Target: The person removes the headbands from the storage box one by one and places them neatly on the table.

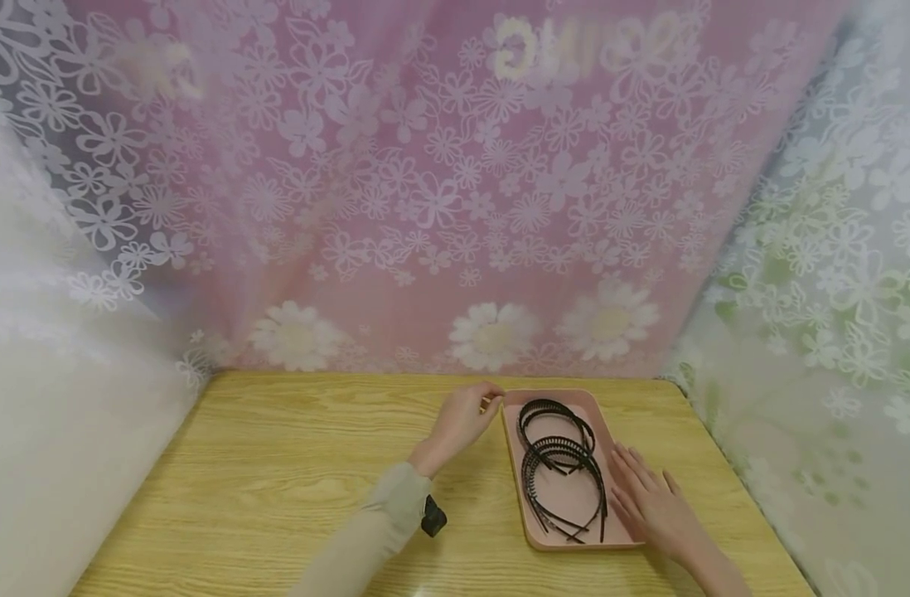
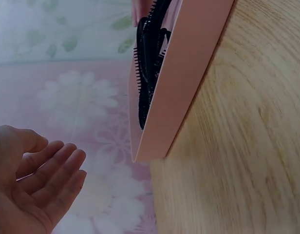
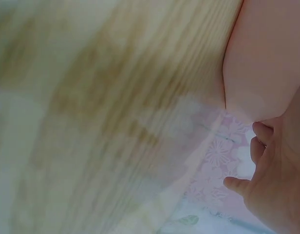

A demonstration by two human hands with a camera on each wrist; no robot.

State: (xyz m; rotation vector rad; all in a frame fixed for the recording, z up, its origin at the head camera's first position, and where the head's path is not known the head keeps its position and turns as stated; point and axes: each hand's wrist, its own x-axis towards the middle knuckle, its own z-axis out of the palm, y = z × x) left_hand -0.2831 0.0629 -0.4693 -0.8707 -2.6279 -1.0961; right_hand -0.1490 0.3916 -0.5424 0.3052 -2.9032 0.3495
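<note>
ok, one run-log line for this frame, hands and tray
left hand: open, at far-left corner of pink tray | right hand: open, flat at tray's right edge | black headbands: in tray | wooden table

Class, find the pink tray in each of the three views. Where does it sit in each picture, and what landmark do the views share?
Head: pink tray lies lower centre-right on the table, between both hands.
Left wrist: its wall runs from the top centre down to mid-frame.
Right wrist: a blurred corner shows at upper right.
Shared landmark: the wooden table.
</note>
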